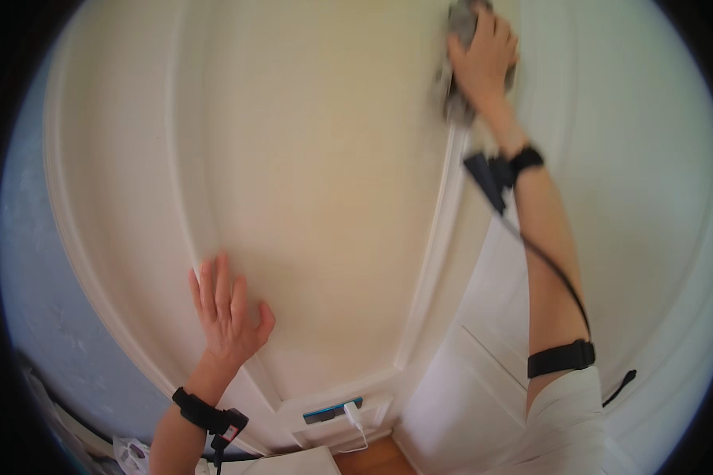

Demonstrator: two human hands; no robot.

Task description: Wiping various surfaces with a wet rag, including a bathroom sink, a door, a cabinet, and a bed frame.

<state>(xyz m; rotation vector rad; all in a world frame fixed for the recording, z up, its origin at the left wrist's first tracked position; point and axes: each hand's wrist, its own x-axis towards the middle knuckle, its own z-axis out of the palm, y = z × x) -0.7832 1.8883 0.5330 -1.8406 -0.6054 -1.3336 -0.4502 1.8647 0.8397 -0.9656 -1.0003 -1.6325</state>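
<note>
A large cream-white panelled door with raised moulding fills most of the head view. High on its right side, my right hand is closed over a crumpled grey cloth pressed to the moulding. The cloth is blurred, so its folds are hard to make out. My left hand rests lower down with fingers stretched out, by the left strip of moulding. Nothing is held in it.
Below the panel, a white plug with a cable sits by a dark blue-edged flat object. Blue wall borders the left. A white plastic bag and a strip of brown floor show at the bottom. White panelling stands right.
</note>
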